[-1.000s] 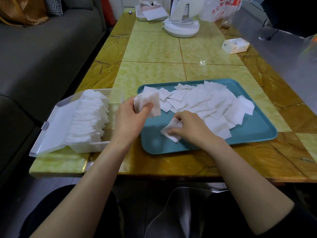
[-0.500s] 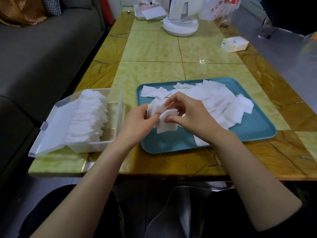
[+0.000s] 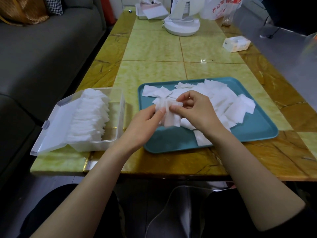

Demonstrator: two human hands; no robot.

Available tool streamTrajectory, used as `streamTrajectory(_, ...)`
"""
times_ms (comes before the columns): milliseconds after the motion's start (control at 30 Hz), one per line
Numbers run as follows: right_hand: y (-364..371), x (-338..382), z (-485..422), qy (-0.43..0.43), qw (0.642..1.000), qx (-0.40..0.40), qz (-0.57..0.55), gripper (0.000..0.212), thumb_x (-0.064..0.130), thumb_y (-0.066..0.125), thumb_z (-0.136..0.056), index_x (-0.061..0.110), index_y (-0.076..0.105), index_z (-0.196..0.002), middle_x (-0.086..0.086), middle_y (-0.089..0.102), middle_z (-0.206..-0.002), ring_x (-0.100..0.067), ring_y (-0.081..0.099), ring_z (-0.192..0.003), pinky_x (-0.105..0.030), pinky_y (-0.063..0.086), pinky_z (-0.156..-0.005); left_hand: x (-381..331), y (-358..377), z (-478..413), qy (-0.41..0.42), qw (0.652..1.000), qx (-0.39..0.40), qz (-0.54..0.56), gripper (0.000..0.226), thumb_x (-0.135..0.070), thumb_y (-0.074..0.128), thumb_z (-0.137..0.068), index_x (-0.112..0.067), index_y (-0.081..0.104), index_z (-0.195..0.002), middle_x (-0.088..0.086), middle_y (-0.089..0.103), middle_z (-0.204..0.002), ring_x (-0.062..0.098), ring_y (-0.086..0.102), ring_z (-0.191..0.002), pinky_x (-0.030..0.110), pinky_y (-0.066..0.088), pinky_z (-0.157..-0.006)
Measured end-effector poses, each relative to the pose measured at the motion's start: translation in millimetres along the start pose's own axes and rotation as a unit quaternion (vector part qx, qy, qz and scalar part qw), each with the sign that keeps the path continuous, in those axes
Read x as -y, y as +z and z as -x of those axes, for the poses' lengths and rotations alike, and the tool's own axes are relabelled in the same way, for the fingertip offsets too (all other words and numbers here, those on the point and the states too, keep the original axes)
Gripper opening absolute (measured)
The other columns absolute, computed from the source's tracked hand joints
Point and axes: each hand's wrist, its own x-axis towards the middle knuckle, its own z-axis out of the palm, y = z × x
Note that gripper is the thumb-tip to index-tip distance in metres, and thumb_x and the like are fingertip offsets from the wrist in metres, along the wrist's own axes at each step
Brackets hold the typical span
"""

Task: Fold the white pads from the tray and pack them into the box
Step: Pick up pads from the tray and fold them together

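Both hands meet over the near-left part of the tray. The left hand pinches a folded pad, thumb on top, and the right hand grips its other edge with curled fingers. Loose pads lie heaped across the tray behind, partly hidden by the right hand. Just left of the tray the box stands open on the bench, with a stack inside. Farther back sit a round white base and a small carton. A grey sofa runs along the left.
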Motion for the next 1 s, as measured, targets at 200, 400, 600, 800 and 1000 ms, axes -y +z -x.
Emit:
streamTrajectory(200, 5, -1, 2, -0.015, 1.000, 0.006, 0.005, 0.026, 0.015, 0.077, -0.074, 0.027, 0.055, -0.077, 0.005, 0.063, -0.077, -0.011, 0.062, -0.074, -0.021, 0.053, -0.070, 0, 1, 2, 0.008, 0.998, -0.022, -0.053, 0.037, -0.042, 0.063, -0.082, -0.014, 0.066, -0.105, 0.010, 0.069, -0.092, 0.028, 0.064, -0.089, 0.047, 0.050, -0.080)
streamTrajectory(400, 11, -2, 7, -0.107, 0.983, 0.076, 0.131, 0.034, 0.023, 0.062, -0.088, 0.023, 0.053, -0.121, 0.009, 0.052, -0.118, -0.007, 0.052, -0.107, -0.018, 0.042, -0.092, 6, -1, 0, 0.034, 0.992, -0.051, -0.112, 0.016, -0.012, 0.056, -0.090, -0.004, 0.060, -0.103, 0.010, 0.066, -0.090, 0.025, 0.061, -0.083, 0.035, 0.046, -0.070)
streamTrajectory(600, 14, 3, 10, -0.109, 0.982, 0.126, 0.090, 0.035, 0.019, 0.064, -0.087, 0.019, 0.054, -0.121, 0.012, 0.060, -0.108, -0.004, 0.058, -0.099, -0.018, 0.047, -0.084, 4, -8, 7, 0.063, 0.991, -0.048, -0.106, 0.017, -0.006, 0.053, -0.090, -0.008, 0.053, -0.107, 0.003, 0.060, -0.093, 0.020, 0.058, -0.088, 0.035, 0.045, -0.075)
streamTrajectory(800, 14, 12, 14, -0.098, 0.984, 0.135, 0.058, 0.026, 0.017, 0.072, -0.081, 0.022, 0.062, -0.104, 0.011, 0.062, -0.092, -0.005, 0.059, -0.083, -0.016, 0.047, -0.074, 1, -16, 16, 0.079, 0.991, -0.053, -0.090, 0.014, -0.006, 0.055, -0.088, -0.008, 0.050, -0.101, -0.009, 0.053, -0.082, 0.007, 0.050, -0.074, 0.023, 0.039, -0.064)
streamTrajectory(1000, 23, 21, 9, -0.096, 0.991, 0.097, 0.010, 0.016, 0.024, 0.065, -0.086, 0.012, 0.057, -0.093, 0.005, 0.059, -0.076, -0.002, 0.053, -0.064, -0.014, 0.042, -0.058, -7, -36, 22, 0.107, 0.989, -0.090, -0.058, 0.020, -0.011, 0.058, -0.091, -0.022, 0.048, -0.105, -0.015, 0.056, -0.094, 0.001, 0.057, -0.085, 0.015, 0.046, -0.075)
